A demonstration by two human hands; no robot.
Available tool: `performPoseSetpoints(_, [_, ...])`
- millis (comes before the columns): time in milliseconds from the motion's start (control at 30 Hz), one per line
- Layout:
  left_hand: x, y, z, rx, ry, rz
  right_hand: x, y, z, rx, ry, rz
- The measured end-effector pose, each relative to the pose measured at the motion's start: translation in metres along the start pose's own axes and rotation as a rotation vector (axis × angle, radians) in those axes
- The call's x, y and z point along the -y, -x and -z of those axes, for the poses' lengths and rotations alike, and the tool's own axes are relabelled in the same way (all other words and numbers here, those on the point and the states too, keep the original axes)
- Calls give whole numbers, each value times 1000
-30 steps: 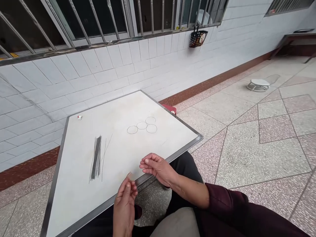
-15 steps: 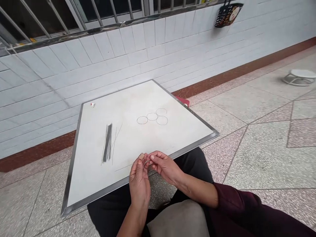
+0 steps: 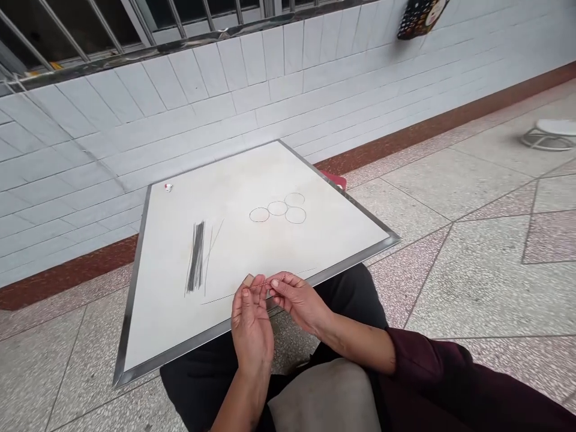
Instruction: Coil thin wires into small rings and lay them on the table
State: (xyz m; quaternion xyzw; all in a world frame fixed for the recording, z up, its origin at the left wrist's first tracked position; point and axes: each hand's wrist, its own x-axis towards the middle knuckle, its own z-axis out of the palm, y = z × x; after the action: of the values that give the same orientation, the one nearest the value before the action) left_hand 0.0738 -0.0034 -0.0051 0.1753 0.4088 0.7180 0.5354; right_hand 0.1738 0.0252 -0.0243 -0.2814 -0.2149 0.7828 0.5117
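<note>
"Near?"
"L hand [image 3: 252, 327] pinches sm. tan block [image 3: 248, 280], thin straight wire [image 3: 218, 299] across its fingers; R hand [image 3: 299, 303], just beside, pinches wire, both over metal table edge [image 3: 189, 351]."
"Beyond?"
"Dark straight-strand bundle [image 3: 195, 258] on L, then 4 thin round rings [image 3: 287, 208]; smooth white tabletop [image 3: 238, 180], wide room around 'em."

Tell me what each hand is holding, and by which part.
The left hand and right hand hold a thin wire partway along, one end jutting past the left; the left also pinches a small tan piece by its near edge.
</note>
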Motion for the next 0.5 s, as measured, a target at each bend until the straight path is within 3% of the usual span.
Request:
performPoseSetpoints(267, [-4, 0, -6, -14, 5, -38, 1, 1, -4, 11, 4, 12])
performPoseSetpoints(500, [-3, 1, -3, 5, -14, -33, 1, 6, -9, -22, -44, 123])
